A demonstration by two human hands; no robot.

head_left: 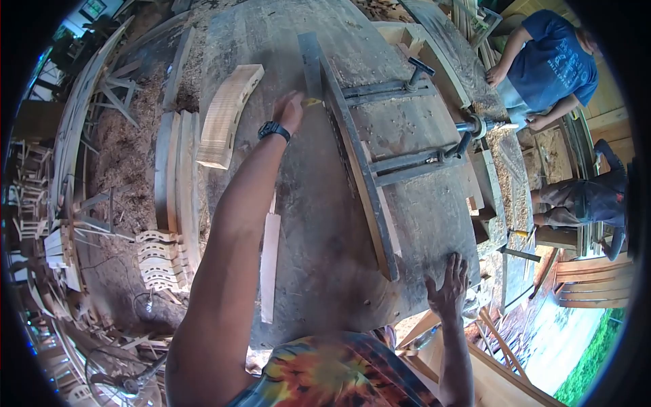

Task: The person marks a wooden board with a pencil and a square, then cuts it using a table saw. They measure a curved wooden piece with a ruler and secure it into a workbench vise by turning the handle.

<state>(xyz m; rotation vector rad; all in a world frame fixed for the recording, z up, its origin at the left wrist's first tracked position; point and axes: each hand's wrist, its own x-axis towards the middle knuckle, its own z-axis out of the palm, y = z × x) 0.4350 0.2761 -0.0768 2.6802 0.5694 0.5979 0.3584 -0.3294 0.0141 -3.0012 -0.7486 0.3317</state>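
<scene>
My left hand (289, 112), with a dark watch on its wrist, is reached out over the workbench (305, 176). Its fingers are curled closed beside a small yellow piece (312, 102); what they grip is hidden. Just beyond lies a flat grey blade-like strip (310, 61), close to the end of a long board (359, 163) standing on edge. Two bar clamps (390, 91) (420, 166) lie across the bench against that board. My right hand (447, 288) rests flat near the bench's front edge, fingers spread, holding nothing.
A curved wooden block (229, 119) and a thin pale strip (270, 268) lie on the bench. Stacked curved slotted pieces (161, 261) stand at left. A hammer (519, 254) lies at right. Two people (549, 68) (590, 200) are beyond the right side. Shavings (125, 152) cover the floor.
</scene>
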